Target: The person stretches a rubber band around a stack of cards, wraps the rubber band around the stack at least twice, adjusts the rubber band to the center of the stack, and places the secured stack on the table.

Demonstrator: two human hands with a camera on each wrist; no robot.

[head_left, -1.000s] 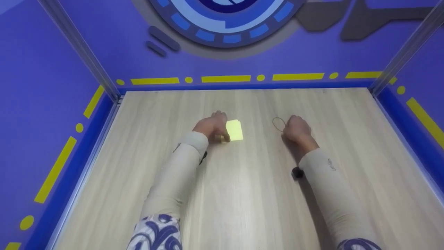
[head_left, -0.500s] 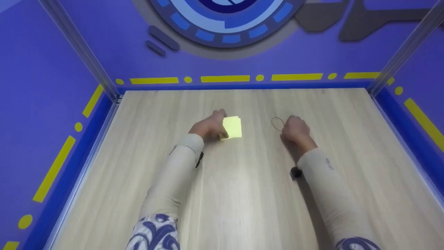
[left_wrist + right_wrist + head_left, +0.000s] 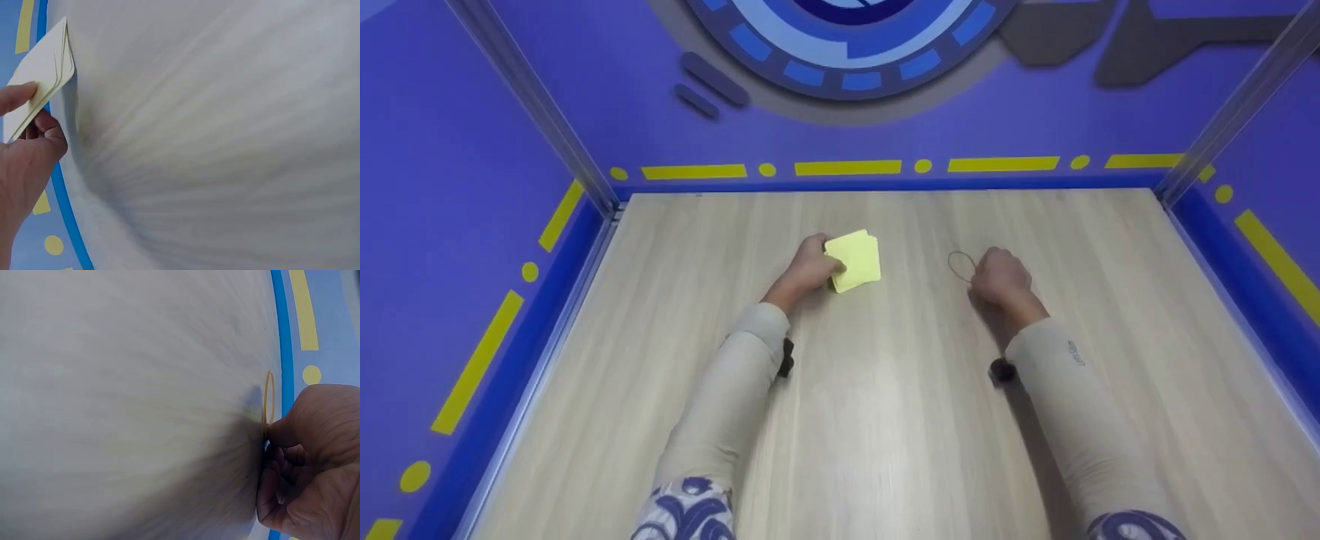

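A small stack of pale yellow square cards (image 3: 855, 261) is pinched in my left hand (image 3: 808, 266), thumb on top and fingers underneath. The left wrist view shows the cards (image 3: 48, 67) raised off the tabletop, their edges slightly fanned. To the right, my right hand (image 3: 1002, 279) pinches a thin tan rubber band (image 3: 952, 262) between thumb and fingers, close to the table surface. In the right wrist view the rubber band's loop (image 3: 273, 394) sticks out beyond the thumb tip. A gap of bare wood separates the cards from the band.
The light wooden table (image 3: 877, 420) is enclosed by blue panels (image 3: 840, 135) with yellow markings at the back and sides. Metal posts (image 3: 540, 112) stand at the back corners. A small dark device (image 3: 1003, 372) is strapped at the right wrist.
My left hand has lifted the cards off the table and tilted them, drawing slightly back to the left as its thumb came over the top. The right hand and rubber band stay put.
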